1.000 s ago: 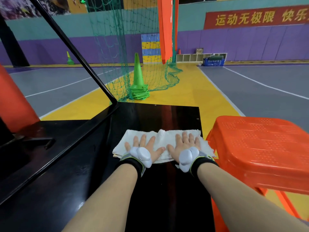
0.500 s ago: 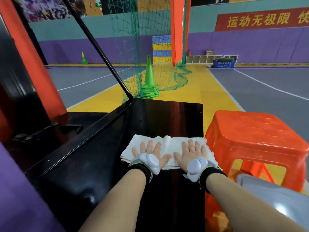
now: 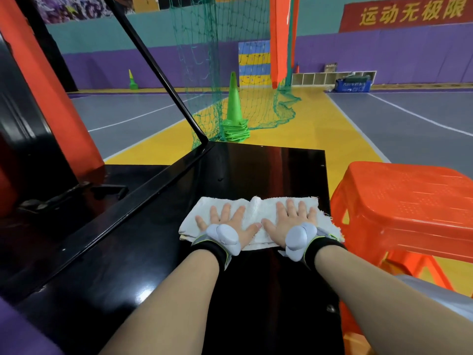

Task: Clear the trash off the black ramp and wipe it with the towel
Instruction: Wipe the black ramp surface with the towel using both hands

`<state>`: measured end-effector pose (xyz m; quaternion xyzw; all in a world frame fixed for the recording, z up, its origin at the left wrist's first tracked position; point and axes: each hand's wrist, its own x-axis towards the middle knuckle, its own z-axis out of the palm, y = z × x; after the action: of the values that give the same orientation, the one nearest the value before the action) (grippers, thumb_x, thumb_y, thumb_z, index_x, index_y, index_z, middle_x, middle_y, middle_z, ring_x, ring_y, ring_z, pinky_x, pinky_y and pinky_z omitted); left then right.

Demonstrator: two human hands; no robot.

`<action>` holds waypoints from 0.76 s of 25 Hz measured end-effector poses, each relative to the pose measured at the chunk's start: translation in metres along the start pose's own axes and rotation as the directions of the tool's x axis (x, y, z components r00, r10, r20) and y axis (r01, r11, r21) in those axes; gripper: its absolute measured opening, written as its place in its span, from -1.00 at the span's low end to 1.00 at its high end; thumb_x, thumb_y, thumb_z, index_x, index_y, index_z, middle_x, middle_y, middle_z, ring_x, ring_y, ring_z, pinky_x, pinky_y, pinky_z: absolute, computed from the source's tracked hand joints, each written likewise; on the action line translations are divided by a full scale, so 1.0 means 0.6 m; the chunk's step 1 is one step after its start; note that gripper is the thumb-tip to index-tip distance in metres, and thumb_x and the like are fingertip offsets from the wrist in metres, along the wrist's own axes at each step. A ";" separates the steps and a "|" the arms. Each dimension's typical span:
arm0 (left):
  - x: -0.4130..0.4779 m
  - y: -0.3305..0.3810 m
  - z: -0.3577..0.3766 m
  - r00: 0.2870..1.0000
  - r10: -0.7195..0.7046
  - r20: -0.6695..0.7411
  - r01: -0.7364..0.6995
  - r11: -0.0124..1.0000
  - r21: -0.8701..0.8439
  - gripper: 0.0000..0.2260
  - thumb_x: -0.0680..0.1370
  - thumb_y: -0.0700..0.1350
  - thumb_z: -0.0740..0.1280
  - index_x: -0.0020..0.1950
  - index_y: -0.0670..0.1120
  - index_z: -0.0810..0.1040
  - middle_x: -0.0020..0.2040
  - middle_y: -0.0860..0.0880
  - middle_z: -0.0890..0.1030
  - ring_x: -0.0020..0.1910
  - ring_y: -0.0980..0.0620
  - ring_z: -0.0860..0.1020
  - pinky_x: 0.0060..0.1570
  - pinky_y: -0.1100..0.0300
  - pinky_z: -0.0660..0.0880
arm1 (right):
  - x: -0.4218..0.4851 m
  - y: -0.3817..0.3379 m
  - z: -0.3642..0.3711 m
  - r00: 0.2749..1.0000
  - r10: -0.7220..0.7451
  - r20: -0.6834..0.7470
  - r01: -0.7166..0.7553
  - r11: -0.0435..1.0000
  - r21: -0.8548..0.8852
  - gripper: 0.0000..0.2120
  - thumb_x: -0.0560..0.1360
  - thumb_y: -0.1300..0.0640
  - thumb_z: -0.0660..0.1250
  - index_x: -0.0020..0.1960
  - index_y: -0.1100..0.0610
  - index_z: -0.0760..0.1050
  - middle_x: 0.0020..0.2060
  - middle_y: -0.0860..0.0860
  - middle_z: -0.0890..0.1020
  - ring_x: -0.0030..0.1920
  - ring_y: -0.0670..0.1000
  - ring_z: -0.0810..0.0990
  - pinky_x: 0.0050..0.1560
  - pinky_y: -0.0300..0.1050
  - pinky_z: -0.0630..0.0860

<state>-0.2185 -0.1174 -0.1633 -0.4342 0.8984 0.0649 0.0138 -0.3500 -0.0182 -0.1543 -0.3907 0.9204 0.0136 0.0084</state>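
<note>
On the black ramp (image 3: 256,170), toward its far right corner, under both palms: white towel (image 3: 256,207). Lay spread flat, bunched into a small ridge at the middle, frayed right end at the ramp's right edge.

Left hand (image 3: 227,224): rested palm-down on the towel's left half. Fingers straight and splayed wide; gripped nothing.

Right hand (image 3: 291,221): rested palm-down on the towel's right half. Fingers straight and fanned likewise; gripped nothing. Thumbs turned inward, near each other but apart, with the ridge just beyond them.

Worn at each wrist: black strap with a pale grey tracker (image 3: 225,235) over the back of the hand.

Just beside the ramp on the right: orange plastic stool (image 3: 409,201), seat perforated, close to the towel's frayed end.

Along the ramp's left side: black strut (image 3: 163,73), raked up and away from the far left corner.

Further left: orange padded post (image 3: 51,98).

Beyond the ramp's far edge, on the yellow floor: stack of green cones (image 3: 235,116), stood upright against a hanging green net (image 3: 204,60).

Against the purple back wall: blue box (image 3: 354,85); above it, red banner (image 3: 409,11) with yellow characters.
</note>
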 end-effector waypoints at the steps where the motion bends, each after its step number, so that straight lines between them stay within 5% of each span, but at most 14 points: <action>1: 0.025 -0.008 0.001 1.000 -0.004 -0.009 0.004 1.000 -0.008 -0.22 0.30 0.55 -0.25 0.48 0.29 -0.17 0.56 0.11 -0.15 0.51 -0.15 -0.20 0.25 -0.38 -0.28 | 0.020 -0.008 0.000 1.000 -0.001 -0.013 0.001 1.000 -0.007 -0.25 0.48 -0.36 -0.14 0.55 0.00 -0.08 0.56 0.04 -0.04 0.53 0.19 -0.12 0.46 0.23 -0.17; 8: 0.248 -0.054 0.021 0.998 -0.053 -0.031 0.050 0.996 -0.077 0.03 -0.03 0.68 -0.36 0.42 0.37 -0.17 0.56 0.14 -0.14 0.51 -0.13 -0.23 0.22 -0.35 -0.34 | 0.219 -0.059 0.025 0.995 -0.037 -0.094 0.034 0.999 -0.029 -0.20 0.40 -0.42 -0.18 0.53 -0.03 0.02 0.55 0.02 0.07 0.52 0.19 -0.02 0.41 0.26 -0.10; 19: 0.376 -0.064 0.013 0.997 -0.061 -0.052 0.059 0.997 -0.041 0.15 -0.09 0.65 -0.40 0.49 0.29 -0.09 0.57 0.10 -0.06 0.53 -0.06 -0.17 0.36 -0.28 -0.17 | 0.336 -0.079 0.038 0.991 -0.073 -0.110 0.068 0.997 -0.044 -0.20 0.40 -0.38 -0.12 0.54 -0.02 -0.02 0.55 0.06 0.01 0.52 0.22 -0.06 0.37 0.32 -0.16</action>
<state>-0.3293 -0.3158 -0.1935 -0.4626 0.8836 0.0707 -0.0168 -0.4556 -0.1956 -0.1831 -0.4232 0.9046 0.0101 -0.0503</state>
